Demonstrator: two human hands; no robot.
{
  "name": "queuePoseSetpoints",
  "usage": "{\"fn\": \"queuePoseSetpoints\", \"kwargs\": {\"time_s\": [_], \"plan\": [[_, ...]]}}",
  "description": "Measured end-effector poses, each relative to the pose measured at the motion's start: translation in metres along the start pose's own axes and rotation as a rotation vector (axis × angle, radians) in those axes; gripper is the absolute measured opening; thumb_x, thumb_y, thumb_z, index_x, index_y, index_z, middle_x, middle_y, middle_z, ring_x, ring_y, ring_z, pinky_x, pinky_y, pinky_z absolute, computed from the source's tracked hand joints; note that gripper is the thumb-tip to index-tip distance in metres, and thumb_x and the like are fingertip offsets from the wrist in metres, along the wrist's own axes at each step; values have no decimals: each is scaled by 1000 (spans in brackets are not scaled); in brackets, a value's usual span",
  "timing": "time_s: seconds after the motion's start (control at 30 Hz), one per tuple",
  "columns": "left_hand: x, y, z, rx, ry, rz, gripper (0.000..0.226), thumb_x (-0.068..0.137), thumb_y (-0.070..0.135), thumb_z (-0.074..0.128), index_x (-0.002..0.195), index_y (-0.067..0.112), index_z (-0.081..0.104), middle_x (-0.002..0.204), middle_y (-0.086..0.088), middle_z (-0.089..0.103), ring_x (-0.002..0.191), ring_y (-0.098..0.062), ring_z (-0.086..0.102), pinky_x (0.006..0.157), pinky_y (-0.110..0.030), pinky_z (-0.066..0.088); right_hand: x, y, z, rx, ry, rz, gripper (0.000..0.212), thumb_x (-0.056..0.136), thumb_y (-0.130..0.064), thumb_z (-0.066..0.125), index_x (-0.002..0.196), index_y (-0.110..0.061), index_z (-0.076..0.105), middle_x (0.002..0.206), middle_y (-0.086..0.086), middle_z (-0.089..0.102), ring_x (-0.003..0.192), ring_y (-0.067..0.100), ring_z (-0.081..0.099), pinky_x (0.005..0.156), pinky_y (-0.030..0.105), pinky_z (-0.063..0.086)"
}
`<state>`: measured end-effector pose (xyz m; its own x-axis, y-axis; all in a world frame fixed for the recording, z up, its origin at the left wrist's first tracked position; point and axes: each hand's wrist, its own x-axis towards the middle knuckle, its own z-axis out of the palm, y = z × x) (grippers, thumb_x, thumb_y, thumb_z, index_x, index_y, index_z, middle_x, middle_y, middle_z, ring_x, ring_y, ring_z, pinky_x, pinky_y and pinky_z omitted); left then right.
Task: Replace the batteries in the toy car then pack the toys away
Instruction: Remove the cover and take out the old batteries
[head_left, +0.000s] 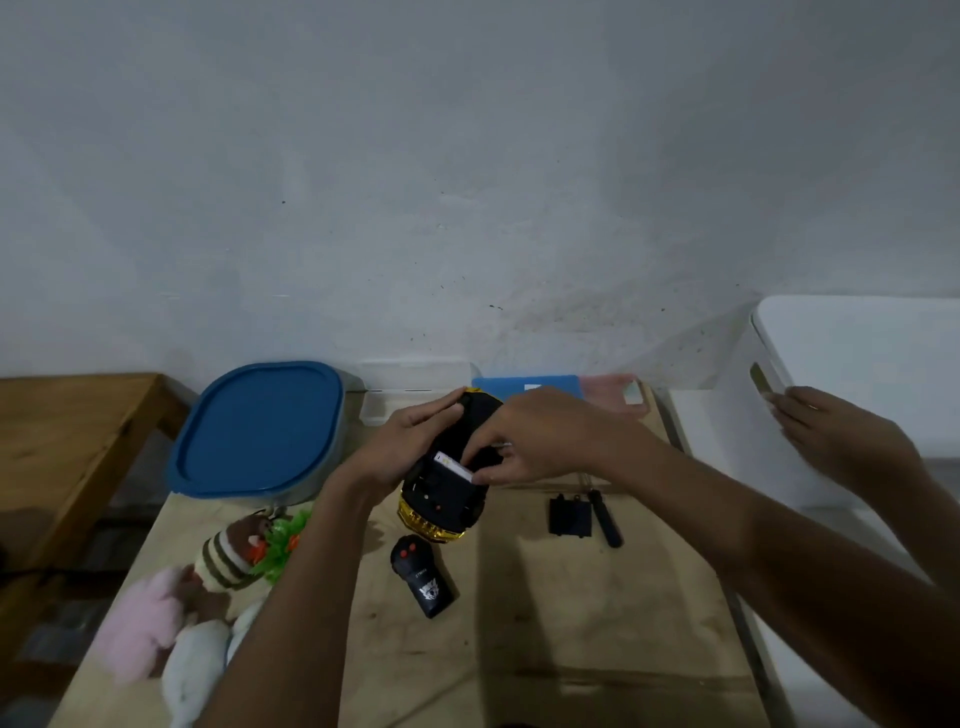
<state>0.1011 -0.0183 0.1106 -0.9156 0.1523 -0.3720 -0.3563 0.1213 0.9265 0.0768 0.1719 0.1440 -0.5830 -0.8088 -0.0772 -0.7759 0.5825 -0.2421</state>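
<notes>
The toy car (445, 501) lies upside down at the table's middle, black underside up, gold body showing at its near end. My left hand (410, 441) grips its left side, thumb on the far end. My right hand (540, 441) reaches over from the right and pinches a white battery (453, 463) sitting at the open compartment in the underside. The black compartment cover (570, 516) and a black-handled screwdriver (606, 519) lie on the table to the car's right. A black remote control (423, 576) with red buttons lies just in front of the car.
A blue-lidded tub (260, 431) stands at the back left. Plush toys lie at the front left: striped (223, 564), pink (145, 618), white (197, 670). A white bin (857, 358) stands on the right, another person's hand (841, 441) on it. Blue (524, 385) and pink (613, 389) boxes sit behind the car.
</notes>
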Motion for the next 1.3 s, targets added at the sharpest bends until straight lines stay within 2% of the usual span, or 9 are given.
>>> {"fn": "queuePoseSetpoints", "kwargs": {"time_s": [0.17,0.27,0.37,0.5,0.67,0.83,1.03,1.17,1.3], "plan": [[-3,8,-6,63,-86,-51,31,100,25,53,128,24,66,112,-4,75,94,-15,73,69,-19,56,13,-5,-7,-162,50,-218,39,86,-52,58,125,-47,58,82,-13,69,73,7,58,59,24,35],[-6,9,-8,131,-136,-55,24,100,24,52,103,26,76,83,-2,76,67,-12,70,56,-22,53,19,-6,-11,-203,35,-293,43,84,-54,58,126,-47,56,86,-13,70,76,9,62,60,24,38],[-5,8,-8,201,-174,-39,43,100,18,49,72,33,77,68,3,71,55,-8,64,50,-19,49,22,-8,-11,-281,35,-367,43,82,-54,56,124,-44,57,87,-12,70,75,9,63,53,21,28],[-3,4,-7,172,-188,-26,50,100,10,47,67,32,77,64,4,69,52,-7,62,48,-17,48,25,-9,-4,-345,30,-420,46,82,-51,56,126,-36,59,91,-11,72,73,10,65,49,18,20],[-5,-1,-5,137,-158,-51,36,100,14,49,78,25,75,63,5,70,52,-7,63,47,-18,48,25,-8,4,-353,30,-433,45,81,-46,57,123,-30,62,89,-9,71,73,14,65,50,19,22],[-5,1,-2,94,-130,-49,22,101,16,50,109,13,71,71,5,74,58,-4,67,52,-16,50,21,-7,8,-307,48,-439,46,77,-38,62,121,-25,65,84,-8,72,70,15,65,55,22,40],[0,-6,-5,-28,-84,-55,30,99,22,56,125,14,68,117,-11,72,104,-24,68,83,-30,56,15,-1,18,-157,163,-396,52,69,-34,63,120,-23,66,80,-6,73,66,19,66,53,23,43],[-3,-2,-6,-63,-55,-49,33,99,22,55,130,14,64,125,-4,69,111,-18,67,82,-21,56,6,-3,21,8,241,-278,48,68,-30,65,117,-29,68,70,-8,68,59,12,59,50,23,45],[-7,-5,-9,-156,-31,-60,32,99,22,54,129,15,65,117,-9,73,94,-18,72,70,-22,57,-4,1,27,144,351,-146,35,76,-40,66,109,-34,73,79,-11,74,65,7,65,53,22,47]]}}
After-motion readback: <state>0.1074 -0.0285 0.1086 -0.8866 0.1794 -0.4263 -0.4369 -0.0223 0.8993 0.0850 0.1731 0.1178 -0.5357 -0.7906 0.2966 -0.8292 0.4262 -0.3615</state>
